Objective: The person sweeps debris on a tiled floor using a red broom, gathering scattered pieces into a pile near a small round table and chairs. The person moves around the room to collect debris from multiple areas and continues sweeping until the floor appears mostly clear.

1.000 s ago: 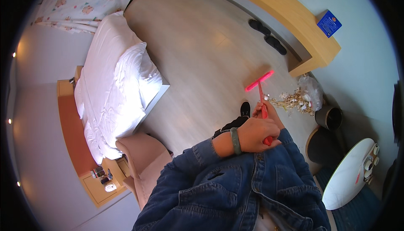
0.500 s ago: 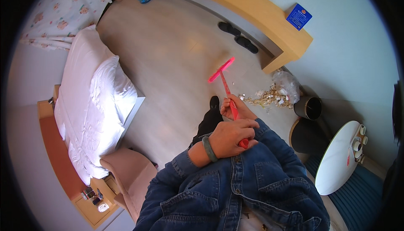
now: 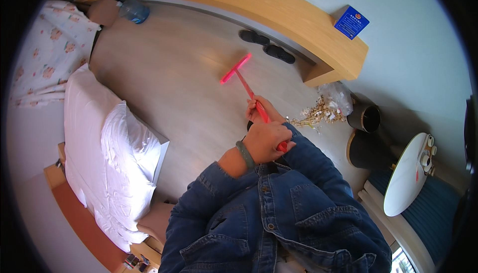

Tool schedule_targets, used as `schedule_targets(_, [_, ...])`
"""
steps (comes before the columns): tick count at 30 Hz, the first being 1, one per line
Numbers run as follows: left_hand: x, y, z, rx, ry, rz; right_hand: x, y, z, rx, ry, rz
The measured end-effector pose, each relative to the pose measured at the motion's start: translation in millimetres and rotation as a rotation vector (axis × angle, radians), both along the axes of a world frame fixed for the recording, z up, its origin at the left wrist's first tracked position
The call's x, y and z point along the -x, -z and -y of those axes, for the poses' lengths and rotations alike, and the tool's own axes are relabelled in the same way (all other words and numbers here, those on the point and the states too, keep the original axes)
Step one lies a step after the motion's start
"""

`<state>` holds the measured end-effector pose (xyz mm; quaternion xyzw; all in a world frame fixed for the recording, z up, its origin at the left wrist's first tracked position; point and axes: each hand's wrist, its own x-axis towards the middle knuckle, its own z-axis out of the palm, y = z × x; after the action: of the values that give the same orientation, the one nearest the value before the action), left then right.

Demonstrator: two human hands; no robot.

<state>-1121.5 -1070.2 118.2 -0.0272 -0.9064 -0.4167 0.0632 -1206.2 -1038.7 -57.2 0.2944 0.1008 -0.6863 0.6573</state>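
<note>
A person in a blue denim jacket (image 3: 229,225), its seams heavily stitched and its pockets flapped, gripped a T-shaped floor tool (image 3: 248,89) with both hands, its straight, glossy pink head out over the floor ahead of them and its red handle slanting back toward the body. The left hand (image 3: 267,136), wearing a smooth grey-green bangle (image 3: 245,155) at the wrist, had its fingers closed around the handle's upper end, with the rounded red butt showing below; the right hand (image 3: 261,109) curled its fingers around the shaft farther down. The left hand covered a stretch of the handle, both palms were hidden, and only a dark trace of a shoe showed beside the hands. To the right, dry, brittle-looking plant scraps (image 3: 322,114) lay scattered beside a crumpled clear plastic bag (image 3: 336,98) and a round black bin (image 3: 367,118), the bag's contents hard to make out. The smooth grey-beige floor (image 3: 179,74) ran between a rumpled white bed (image 3: 97,143) and a pale wooden counter (image 3: 298,16), with dark slippers (image 3: 254,37) alongside; a pinkish chair (image 3: 155,218) was partly hidden behind the sleeve, and a window (image 3: 401,262) was cut off at the lower edge.
</note>
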Motion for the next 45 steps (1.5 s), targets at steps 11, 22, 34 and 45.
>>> schedule_targets(11, [48, 24, -47, -0.13, 0.324, 0.068, 32, 1, -74, -0.195, 0.283, 0.108])
schedule_targets(22, [13, 1, -146, -0.087, 0.562, 0.056, 0, 10, -210, -0.166, 0.272, 0.076])
schedule_targets(34, [-55, -94, -154, -0.143, 0.205, 0.128, -72, -3, -188, -0.03, 0.04, 0.021])
schedule_targets(45, [-63, -39, -138, -0.285, -0.044, 0.188, -101, -8, -184, -0.199, 0.017, -0.422])
